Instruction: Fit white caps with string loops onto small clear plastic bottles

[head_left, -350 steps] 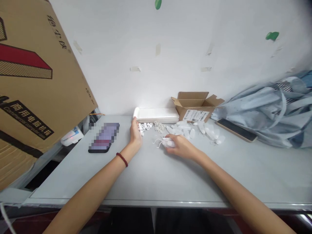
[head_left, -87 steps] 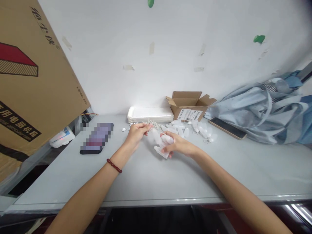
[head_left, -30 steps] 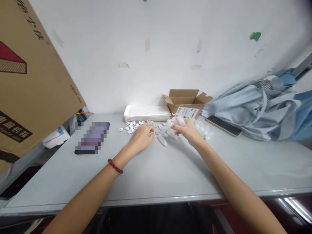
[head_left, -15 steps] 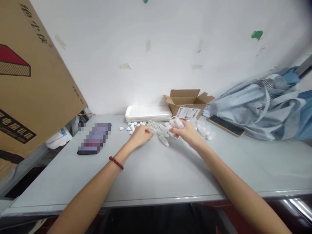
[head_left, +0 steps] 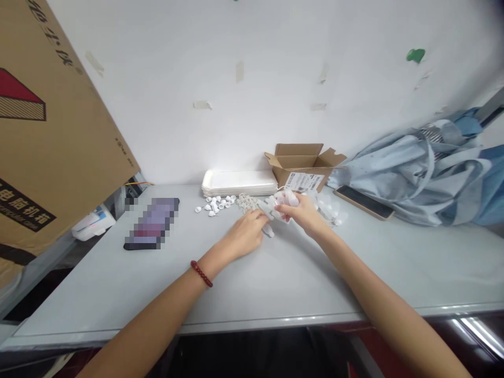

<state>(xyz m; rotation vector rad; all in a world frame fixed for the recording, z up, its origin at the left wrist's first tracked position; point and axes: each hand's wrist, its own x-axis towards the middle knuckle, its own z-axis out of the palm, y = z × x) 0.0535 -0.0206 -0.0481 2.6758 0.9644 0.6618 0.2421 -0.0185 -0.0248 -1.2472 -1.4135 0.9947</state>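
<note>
My right hand (head_left: 301,212) is closed around several translucent white plastic bottles (head_left: 286,199), small and narrow-necked, just above the table. My left hand (head_left: 246,233) reaches in low from the left, fingers curled and pointing at the loose bottles; what its fingertips hold, if anything, is hidden. One loose bottle (head_left: 269,231) lies right beside those fingertips. Behind the left hand is a heap of tiny pale pieces (head_left: 246,201), too small to name. Left of the heap are scattered white caps (head_left: 216,203). More translucent bottles (head_left: 328,207) lie to the right of my right hand.
A stack of white trays (head_left: 240,184) and an open cardboard box (head_left: 303,170) stand against the wall. One phone (head_left: 364,203) lies at right beside bunched blue-grey fabric (head_left: 417,173); a blurred phone-like device (head_left: 151,224) lies at left. A large carton (head_left: 59,136) leans in on the left.
My left hand has moved right and slightly nearer to me, from beside the caps to the loose bottles, uncovering more caps. My right hand has stayed nearly still with its bottles.
</note>
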